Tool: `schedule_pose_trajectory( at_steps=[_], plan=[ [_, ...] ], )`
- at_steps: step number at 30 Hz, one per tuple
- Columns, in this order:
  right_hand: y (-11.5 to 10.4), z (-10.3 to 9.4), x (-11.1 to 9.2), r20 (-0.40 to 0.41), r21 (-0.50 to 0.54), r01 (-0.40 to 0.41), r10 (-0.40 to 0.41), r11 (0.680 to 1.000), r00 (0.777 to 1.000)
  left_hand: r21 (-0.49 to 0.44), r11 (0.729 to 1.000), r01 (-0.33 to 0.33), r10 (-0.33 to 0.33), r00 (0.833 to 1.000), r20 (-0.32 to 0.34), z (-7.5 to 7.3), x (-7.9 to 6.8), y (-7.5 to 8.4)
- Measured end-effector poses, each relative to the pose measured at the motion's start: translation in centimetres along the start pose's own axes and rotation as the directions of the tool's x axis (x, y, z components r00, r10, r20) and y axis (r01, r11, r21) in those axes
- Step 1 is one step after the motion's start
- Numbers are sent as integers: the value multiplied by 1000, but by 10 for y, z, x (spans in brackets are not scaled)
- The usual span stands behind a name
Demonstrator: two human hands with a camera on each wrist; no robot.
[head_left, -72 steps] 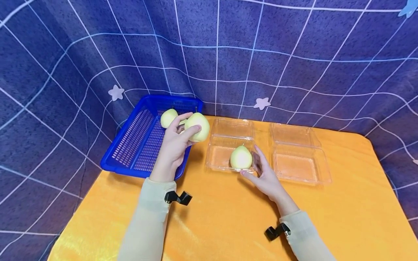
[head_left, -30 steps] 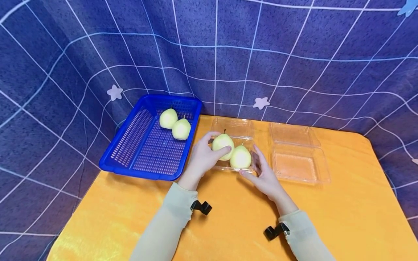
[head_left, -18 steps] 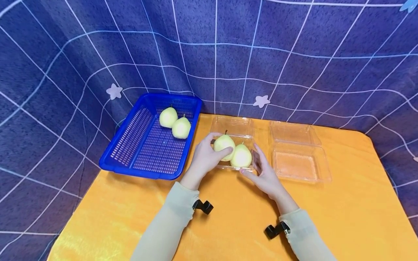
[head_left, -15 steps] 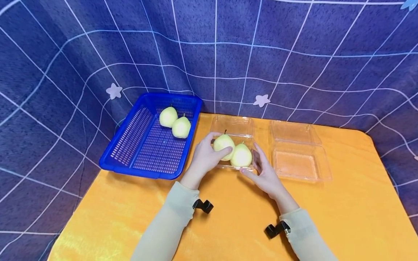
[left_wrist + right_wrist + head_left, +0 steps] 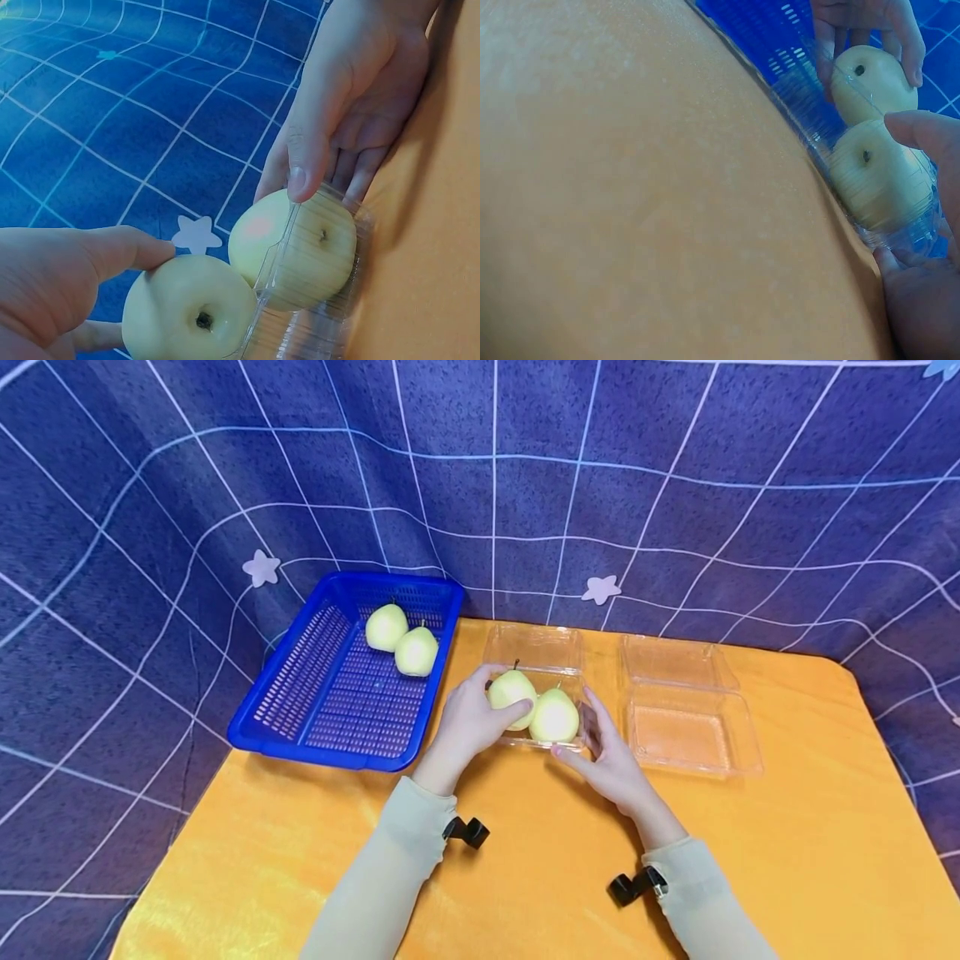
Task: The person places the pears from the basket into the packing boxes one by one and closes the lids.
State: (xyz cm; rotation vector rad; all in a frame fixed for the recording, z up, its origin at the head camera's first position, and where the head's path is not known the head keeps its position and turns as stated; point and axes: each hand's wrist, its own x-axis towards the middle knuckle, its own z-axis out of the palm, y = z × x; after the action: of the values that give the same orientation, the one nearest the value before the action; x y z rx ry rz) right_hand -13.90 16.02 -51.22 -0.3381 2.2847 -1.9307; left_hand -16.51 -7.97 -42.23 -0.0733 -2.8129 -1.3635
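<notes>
1. Head: fingers of the left hand [image 5: 468, 718] pinch a smooth, rounded pear [image 5: 510, 692] at the left end of a clear, thin plastic container [image 5: 534, 648]; fingers of the right hand [image 5: 613, 770] grip the other end, beside a second pear [image 5: 554, 717].
2. Left wrist: ribbed plastic veils the second pear; the left hand is cut off.
3. Right wrist: the right hand is cut off; whether the pinched pear touches the bottom is unclear.
</notes>
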Motion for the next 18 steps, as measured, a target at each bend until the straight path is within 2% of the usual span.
schedule_pose_trajectory(
  at_steps=[5,10,18],
  plan=[
    [1,-1,0,4,-3,0,0,1000,1000,74,997,-37,37,999,-8,2,-2,4],
    [1,-1,0,6,1,1,-1,1000,1000,134,990,-46,52,998,-36,6,-3,5],
    [1,-1,-1,7,1,9,-9,1000,1000,251,962,-107,128,989,-68,10,-2,0]
  ],
)
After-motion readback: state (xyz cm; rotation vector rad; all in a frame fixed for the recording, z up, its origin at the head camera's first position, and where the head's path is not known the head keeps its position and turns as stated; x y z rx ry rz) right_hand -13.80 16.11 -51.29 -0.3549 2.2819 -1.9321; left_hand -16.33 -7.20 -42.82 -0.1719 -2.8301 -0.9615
